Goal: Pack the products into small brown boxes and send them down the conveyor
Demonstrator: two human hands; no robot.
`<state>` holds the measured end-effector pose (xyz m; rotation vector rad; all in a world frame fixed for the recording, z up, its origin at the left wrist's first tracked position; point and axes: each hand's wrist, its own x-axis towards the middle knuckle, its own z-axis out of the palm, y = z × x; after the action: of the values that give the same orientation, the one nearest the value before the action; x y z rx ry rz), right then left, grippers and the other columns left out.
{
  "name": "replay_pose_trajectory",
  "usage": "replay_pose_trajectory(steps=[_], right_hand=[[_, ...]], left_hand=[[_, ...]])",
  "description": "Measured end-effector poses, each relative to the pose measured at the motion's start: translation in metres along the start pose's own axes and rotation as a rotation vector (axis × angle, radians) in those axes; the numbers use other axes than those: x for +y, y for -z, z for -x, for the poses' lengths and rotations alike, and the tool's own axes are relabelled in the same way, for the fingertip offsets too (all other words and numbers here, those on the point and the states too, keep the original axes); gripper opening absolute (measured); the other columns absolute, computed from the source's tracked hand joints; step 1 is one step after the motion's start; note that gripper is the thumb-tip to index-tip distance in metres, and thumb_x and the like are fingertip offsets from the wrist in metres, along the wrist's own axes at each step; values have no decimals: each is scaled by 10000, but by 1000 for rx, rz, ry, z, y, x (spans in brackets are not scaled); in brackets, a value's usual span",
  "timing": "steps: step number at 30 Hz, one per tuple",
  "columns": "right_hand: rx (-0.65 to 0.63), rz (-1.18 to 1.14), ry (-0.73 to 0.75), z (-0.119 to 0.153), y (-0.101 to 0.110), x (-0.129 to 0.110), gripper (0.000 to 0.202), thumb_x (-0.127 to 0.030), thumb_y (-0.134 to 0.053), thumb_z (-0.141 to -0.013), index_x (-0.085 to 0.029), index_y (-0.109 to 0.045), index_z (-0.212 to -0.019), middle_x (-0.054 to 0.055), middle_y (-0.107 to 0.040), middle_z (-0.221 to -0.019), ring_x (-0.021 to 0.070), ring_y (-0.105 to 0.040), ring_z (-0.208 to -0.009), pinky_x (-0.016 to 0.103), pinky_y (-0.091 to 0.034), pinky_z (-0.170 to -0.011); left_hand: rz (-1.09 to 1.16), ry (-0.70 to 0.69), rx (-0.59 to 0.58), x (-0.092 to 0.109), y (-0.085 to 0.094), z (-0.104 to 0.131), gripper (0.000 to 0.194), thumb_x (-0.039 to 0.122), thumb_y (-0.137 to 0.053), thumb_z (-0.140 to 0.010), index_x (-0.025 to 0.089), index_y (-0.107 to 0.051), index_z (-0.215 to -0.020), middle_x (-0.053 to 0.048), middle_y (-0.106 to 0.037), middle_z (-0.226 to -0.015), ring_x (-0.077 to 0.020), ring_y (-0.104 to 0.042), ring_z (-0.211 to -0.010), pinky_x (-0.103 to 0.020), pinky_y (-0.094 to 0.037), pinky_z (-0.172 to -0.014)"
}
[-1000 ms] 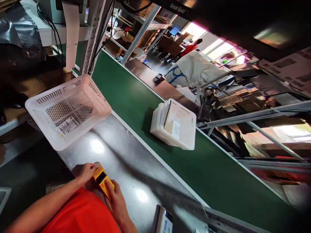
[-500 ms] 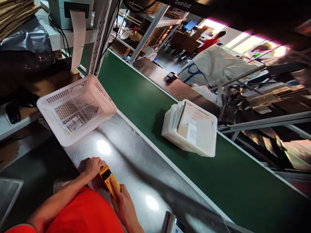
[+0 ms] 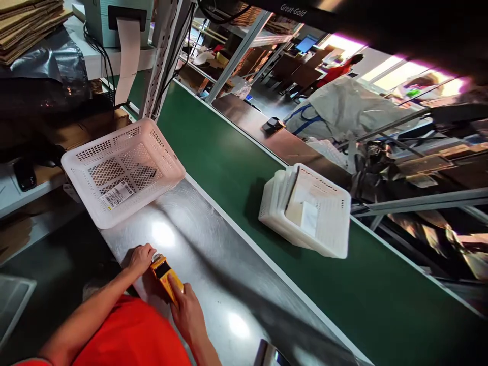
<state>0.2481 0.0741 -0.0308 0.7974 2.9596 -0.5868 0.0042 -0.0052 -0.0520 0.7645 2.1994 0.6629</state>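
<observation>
In my right hand point(image 3: 189, 312) is a yellow handheld device point(image 3: 166, 277) with a dark window near its front end, the thumb lying along its top. My left hand point(image 3: 142, 258) is closed just off the device's front end; a small shiny bit shows by its fingertips, too small to name. Both hands are over the metal worktop point(image 3: 208, 249). A white perforated plastic basket point(image 3: 107, 219) sits beyond the left hand, with a printed label sheet point(image 3: 118, 194) in its bottom.
A green conveyor belt point(image 3: 224, 162) runs alongside the worktop. On it several nested white baskets point(image 3: 328, 223) lie tipped on their side. A grey device point(image 3: 269, 353) is at the bottom edge. Upper left, a printer point(image 3: 114, 35) trails a paper strip near a metal post point(image 3: 154, 76).
My left hand has drawn slightly away from the front of the yellow device, which has moved slightly left with my right hand. The whole view has also shifted a little.
</observation>
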Motion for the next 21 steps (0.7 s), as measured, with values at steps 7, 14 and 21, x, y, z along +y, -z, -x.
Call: replay_pose_trajectory(steps=[7, 14, 21], right_hand=[[-56, -4, 22, -1, 3, 3, 859, -65, -553, -814, -382, -504, -1611, 55, -606, -1007, 233, -664, -821, 350, -618, -783], [-56, 37, 60, -1, -4, 9, 874, -65, -561, -794, -380, -509, -1608, 57, -606, -998, 230, -656, -803, 348, -615, -768], [-160, 81, -44, -6, 1, 1, 843, -82, -601, -810, -364, -526, -1601, 65, -637, -1055, 235, -686, -875, 330, -602, -811]], left_hand=[[-13, 14, 0, -10, -3, 4, 283, 327, -483, -1095, 220, -739, -1038, -85, -830, -1043, -213, -756, -994, -285, -446, -847], [-70, 3, -13, -13, -5, 6, 311, 322, -465, -1106, 216, -754, -1066, -79, -822, -1039, -205, -748, -1002, -277, -455, -846], [-237, -34, -9, -16, -4, 8, 315, 437, -517, -1083, 255, -774, -1095, -75, -724, -1213, -219, -733, -970, -300, -520, -794]])
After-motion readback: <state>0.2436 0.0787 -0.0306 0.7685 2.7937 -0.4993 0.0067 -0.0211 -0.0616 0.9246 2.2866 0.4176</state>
